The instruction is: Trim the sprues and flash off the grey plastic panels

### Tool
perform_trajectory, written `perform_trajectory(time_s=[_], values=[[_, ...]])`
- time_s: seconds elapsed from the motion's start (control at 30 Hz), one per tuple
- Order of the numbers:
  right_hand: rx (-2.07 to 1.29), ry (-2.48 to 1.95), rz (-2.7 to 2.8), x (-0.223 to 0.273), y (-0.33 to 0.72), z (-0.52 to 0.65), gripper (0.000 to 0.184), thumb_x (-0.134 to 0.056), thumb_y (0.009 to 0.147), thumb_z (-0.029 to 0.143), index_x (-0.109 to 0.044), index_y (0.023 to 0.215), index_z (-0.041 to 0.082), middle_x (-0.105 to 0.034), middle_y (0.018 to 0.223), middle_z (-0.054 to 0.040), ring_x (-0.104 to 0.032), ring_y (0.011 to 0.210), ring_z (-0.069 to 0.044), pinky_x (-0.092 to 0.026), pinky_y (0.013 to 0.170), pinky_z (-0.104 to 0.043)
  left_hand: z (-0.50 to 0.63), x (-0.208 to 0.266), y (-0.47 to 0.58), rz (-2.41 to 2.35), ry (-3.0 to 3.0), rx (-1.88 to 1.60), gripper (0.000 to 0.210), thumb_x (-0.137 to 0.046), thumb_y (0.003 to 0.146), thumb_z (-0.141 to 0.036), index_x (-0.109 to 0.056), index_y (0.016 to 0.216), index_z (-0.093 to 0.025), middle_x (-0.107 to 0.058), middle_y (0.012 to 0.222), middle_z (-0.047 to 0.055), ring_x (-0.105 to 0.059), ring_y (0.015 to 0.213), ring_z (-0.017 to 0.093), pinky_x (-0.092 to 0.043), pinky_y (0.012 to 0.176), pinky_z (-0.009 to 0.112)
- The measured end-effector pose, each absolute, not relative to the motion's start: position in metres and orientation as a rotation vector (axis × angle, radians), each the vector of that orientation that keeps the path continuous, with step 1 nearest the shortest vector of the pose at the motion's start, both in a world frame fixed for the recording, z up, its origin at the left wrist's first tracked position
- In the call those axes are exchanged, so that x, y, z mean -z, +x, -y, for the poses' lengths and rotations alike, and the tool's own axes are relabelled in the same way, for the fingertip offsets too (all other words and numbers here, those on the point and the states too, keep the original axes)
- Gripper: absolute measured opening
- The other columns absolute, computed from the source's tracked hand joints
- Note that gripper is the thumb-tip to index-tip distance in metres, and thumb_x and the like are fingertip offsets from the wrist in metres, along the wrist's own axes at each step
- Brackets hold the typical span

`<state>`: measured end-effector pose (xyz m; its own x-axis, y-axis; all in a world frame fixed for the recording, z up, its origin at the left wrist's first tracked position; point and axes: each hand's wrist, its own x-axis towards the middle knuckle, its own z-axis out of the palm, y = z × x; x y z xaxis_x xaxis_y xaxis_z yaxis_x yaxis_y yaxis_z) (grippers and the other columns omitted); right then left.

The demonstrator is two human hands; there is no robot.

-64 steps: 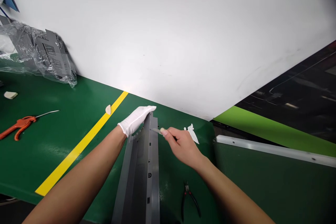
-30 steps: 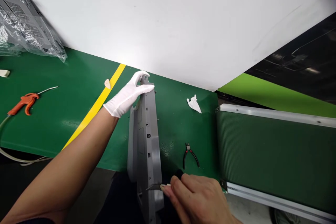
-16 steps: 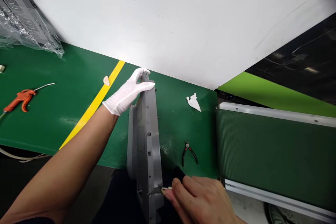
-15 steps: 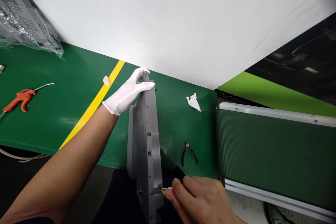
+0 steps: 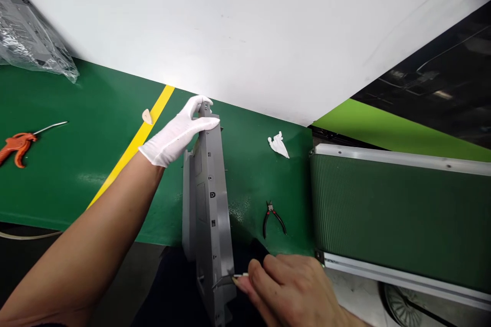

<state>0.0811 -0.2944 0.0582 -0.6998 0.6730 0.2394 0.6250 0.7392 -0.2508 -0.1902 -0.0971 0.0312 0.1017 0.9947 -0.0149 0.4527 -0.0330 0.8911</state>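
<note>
My left hand [image 5: 184, 130], in a white glove, grips the far end of a long grey plastic housing [image 5: 215, 199], thumb on one side and fingers over the top. The housing stands on its narrow side, its slotted edge facing up. Bare and closed, my right hand [image 5: 291, 286] holds a small knife-like tool [image 5: 238, 277] with a thin metal blade. The blade lies across the near part of the housing's edge; most of the handle is hidden in my fingers. To the right of the housing lie black-handled side cutters [image 5: 270, 212].
A white glove [image 5: 279, 145] lies crumpled on the green table [image 5: 103, 112]. Left are a pale flat piece [image 5: 147, 116] by the yellow stripe [image 5: 134, 145], an orange air gun [image 5: 17, 148] and plastic-wrapped grey parts [image 5: 36, 36]. A green conveyor [image 5: 399, 214] adjoins at right.
The whole view has shifted slightly, so things appear further left. Both hands keep their holds, and the blade stays near the same part of the housing's edge.
</note>
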Motion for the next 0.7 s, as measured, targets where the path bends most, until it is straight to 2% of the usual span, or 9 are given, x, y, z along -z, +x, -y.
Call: perform_trajectory(time_s=[0.17,0.33,0.47,0.53,0.6,0.67,0.7], values=[[-0.219,-1.003,2.614,-0.058,0.083,0.295,0.02,-0.056,0.103,0.028,-0.061,0.085,0.02,-0.055,0.058,0.0046,-0.047,0.045,-0.013,-0.027,0.046,-0.033,0.095,-0.029,-0.19,-1.454,1.616,-0.869,0.042,-0.056,0.088,-0.048,-0.053,0.126,-0.031,-0.06,0.126,0.004,-0.055,0.119,0.031,-0.047,0.103,0.062],[-0.317,-0.995,2.634,-0.059,0.084,0.295,0.031,-0.056,0.103,0.03,-0.055,0.074,0.021,-0.052,0.057,0.0044,-0.044,0.046,-0.011,-0.026,0.047,-0.032,0.094,-0.029,-0.189,-1.449,1.582,-0.904,0.044,-0.059,0.088,-0.049,-0.054,0.127,-0.03,-0.061,0.126,0.006,-0.053,0.122,0.031,-0.046,0.106,0.056],[-0.848,-1.132,2.299,-0.055,0.087,0.297,0.036,-0.045,0.107,0.027,-0.049,0.072,0.022,-0.047,0.06,0.0053,-0.043,0.051,-0.008,-0.03,0.05,-0.026,0.096,-0.033,-0.188,-1.46,1.57,-0.9,0.044,-0.057,0.089,-0.051,-0.053,0.128,-0.03,-0.061,0.126,0.006,-0.053,0.12,0.03,-0.046,0.106,0.057],[-1.162,-1.267,2.023,-0.051,0.086,0.301,0.037,-0.042,0.109,0.035,-0.051,0.076,0.022,-0.046,0.063,0.0051,-0.044,0.055,-0.008,-0.034,0.053,-0.023,0.096,-0.035,-0.187,-1.456,1.574,-0.886,0.044,-0.055,0.09,-0.053,-0.052,0.128,-0.031,-0.061,0.126,0.005,-0.052,0.121,0.031,-0.046,0.106,0.057],[-1.425,-1.364,1.797,-0.046,0.082,0.307,0.036,-0.055,0.102,0.052,-0.055,0.082,0.023,-0.047,0.065,0.0056,-0.044,0.058,-0.009,-0.035,0.052,-0.022,0.096,-0.036,-0.186,-1.457,1.58,-0.876,0.045,-0.054,0.09,-0.054,-0.051,0.129,-0.031,-0.06,0.126,0.005,-0.052,0.121,0.031,-0.046,0.105,0.058],[-1.653,-1.398,1.637,-0.041,0.074,0.311,0.046,-0.077,0.083,0.064,-0.056,0.086,0.024,-0.048,0.067,0.0071,-0.042,0.058,-0.009,-0.033,0.049,-0.021,0.096,-0.036,-0.184,-1.469,1.575,-0.866,0.047,-0.054,0.09,-0.055,-0.051,0.131,-0.032,-0.06,0.126,0.005,-0.052,0.12,0.032,-0.047,0.104,0.059],[-1.746,-1.407,1.559,-0.038,0.069,0.312,0.053,-0.085,0.073,0.065,-0.055,0.086,0.024,-0.048,0.067,0.008,-0.039,0.057,-0.009,-0.032,0.048,-0.021,0.095,-0.035,-0.184,-1.475,1.571,-0.861,0.048,-0.055,0.09,-0.055,-0.051,0.131,-0.033,-0.061,0.126,0.005,-0.053,0.12,0.032,-0.047,0.103,0.06]])
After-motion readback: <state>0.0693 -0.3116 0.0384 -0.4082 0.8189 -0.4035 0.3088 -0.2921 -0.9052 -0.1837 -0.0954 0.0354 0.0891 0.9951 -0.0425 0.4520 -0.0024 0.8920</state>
